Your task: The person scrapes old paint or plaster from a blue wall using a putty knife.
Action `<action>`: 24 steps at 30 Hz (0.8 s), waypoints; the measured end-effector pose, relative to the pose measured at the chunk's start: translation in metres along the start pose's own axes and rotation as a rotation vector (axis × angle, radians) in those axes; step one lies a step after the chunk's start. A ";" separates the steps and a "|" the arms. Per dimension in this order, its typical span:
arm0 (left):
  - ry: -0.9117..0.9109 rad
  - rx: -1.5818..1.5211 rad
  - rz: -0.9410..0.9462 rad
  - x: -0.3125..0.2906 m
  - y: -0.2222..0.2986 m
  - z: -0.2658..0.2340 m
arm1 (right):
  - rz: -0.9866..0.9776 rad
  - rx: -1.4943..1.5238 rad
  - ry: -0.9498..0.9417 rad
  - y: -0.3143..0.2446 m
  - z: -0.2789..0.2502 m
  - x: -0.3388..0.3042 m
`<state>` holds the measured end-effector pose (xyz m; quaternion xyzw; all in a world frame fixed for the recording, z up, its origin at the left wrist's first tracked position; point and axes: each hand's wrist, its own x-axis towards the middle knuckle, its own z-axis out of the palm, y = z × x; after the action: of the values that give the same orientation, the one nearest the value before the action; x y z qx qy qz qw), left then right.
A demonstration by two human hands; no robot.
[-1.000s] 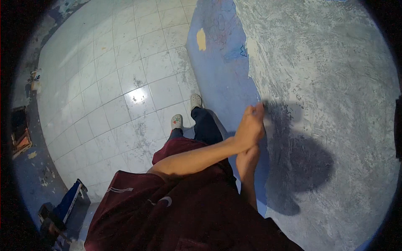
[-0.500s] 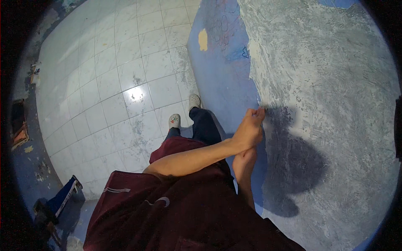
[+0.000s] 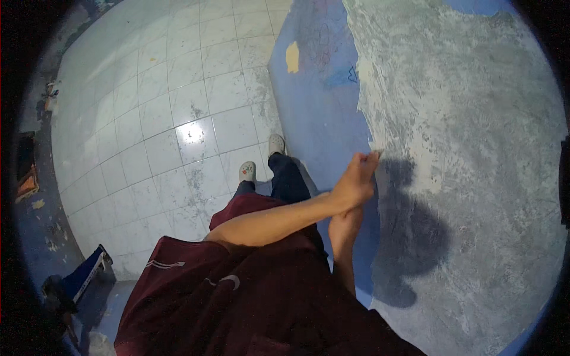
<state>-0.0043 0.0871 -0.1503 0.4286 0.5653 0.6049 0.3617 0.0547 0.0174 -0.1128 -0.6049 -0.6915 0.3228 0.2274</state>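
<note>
My left hand reaches across my body to the wall on the right. Its fingers are closed, with the fingertips at the ragged border between blue paint and a rough grey-white surface. A small dark bit shows at the fingertips, too little to name. Just below, my right hand is up against the left hand and wrist, which cover its fingers. What it holds, if anything, is hidden.
Pale tiles with grey stains cover the floor to the left. My feet, in light clogs, stand close to the wall base. A dark blue object with a white edge is at lower left. A cream patch marks the blue wall.
The whole view has shifted slightly. Both hands remain together at the paint border, and their shadow on the wall has moved a little left. The dark bit at the fingertips shows less.
</note>
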 end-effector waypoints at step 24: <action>-0.074 -0.002 -0.023 0.007 0.009 -0.011 | 0.062 -0.021 -0.033 -0.011 0.000 0.003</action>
<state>-0.0165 0.0885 -0.1403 0.4436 0.5559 0.5851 0.3896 0.0464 0.0199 -0.1053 -0.6230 -0.6793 0.3324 0.1996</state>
